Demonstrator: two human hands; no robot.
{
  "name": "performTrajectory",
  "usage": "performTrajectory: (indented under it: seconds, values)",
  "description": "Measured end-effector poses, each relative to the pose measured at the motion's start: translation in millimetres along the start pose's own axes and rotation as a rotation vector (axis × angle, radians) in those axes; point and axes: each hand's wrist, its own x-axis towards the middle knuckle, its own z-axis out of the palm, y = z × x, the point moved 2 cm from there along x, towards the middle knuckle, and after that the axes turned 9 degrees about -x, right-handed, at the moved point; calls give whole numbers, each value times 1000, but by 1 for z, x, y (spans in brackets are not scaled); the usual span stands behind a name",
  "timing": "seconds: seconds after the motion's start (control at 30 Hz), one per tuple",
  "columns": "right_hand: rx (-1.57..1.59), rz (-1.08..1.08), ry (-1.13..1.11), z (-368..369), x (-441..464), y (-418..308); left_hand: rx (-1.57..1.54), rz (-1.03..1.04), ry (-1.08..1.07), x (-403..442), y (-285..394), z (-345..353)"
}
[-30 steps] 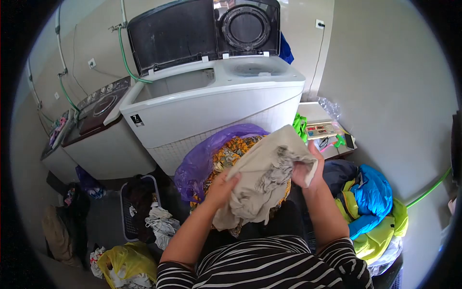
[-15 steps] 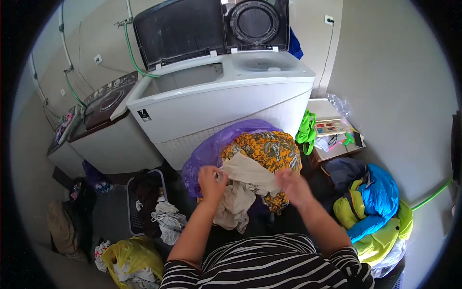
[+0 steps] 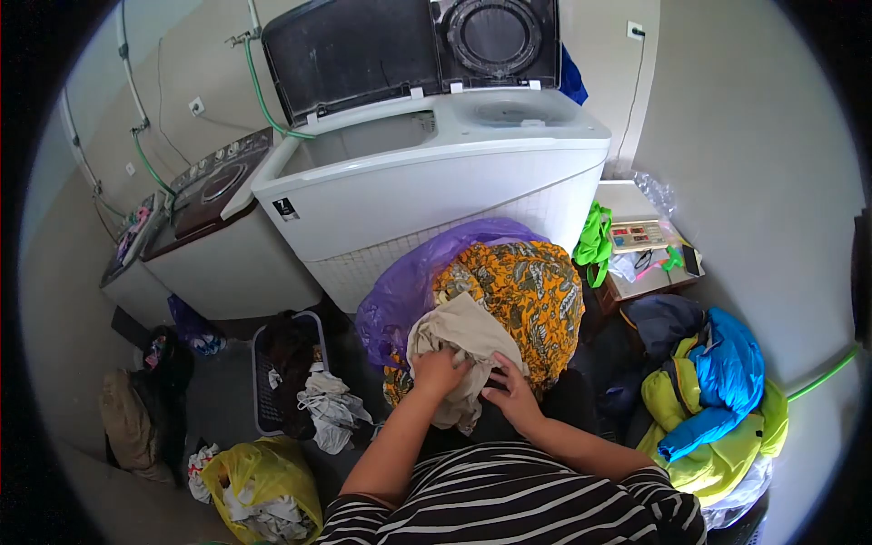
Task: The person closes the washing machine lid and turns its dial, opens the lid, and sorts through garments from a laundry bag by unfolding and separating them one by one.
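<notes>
A crumpled beige garment hangs between my hands in front of the orange patterned cloth. My left hand grips its left side, with the fingertips partly buried in the folds. At its right edge, my right hand has curled fingers closed on the fabric. The orange cloth bulges out of a purple plastic bag. What kind of garment the beige one is cannot be made out.
A white twin-tub washing machine with raised lids stands ahead. At left are a laundry basket and a yellow bag of clothes. Blue and lime jackets lie at right, near a small table.
My hands have come closer together and lower. The beige garment, stretched out sideways before, is now bunched and draped between them. The view has shifted slightly.
</notes>
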Motion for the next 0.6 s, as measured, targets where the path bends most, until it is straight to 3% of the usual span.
performTrajectory:
  seconds: [0.1,0.23,0.3,0.33,0.4,0.47,0.5,0.57,0.6]
  values:
    - [74,-25,34,-3,-6,-11,-90,57,-182,-10,15,-13]
    - [286,-9,65,-12,-10,-32,-1243,-91,-188,-39,36,-13]
    - [277,-41,49,-21,-8,-47,-1590,-163,-478,-38,34,-6]
    - [269,-70,39,-27,-8,-55,-1586,-156,-477,-40,34,-5]
    - [251,-133,22,-33,-9,-73,-1486,-399,-674,-49,45,-7]
    - [198,-94,-57,-19,-24,-94,-1119,-243,-802,-56,33,19]
    - [197,-103,-59,-14,-32,-101,-1116,-235,-798,-60,33,25]
    - [11,7,-385,-2,-48,-109,-1235,186,-765,-67,39,29]
    - [8,-2,-387,-1,-50,-113,-1229,194,-761,-69,36,33]
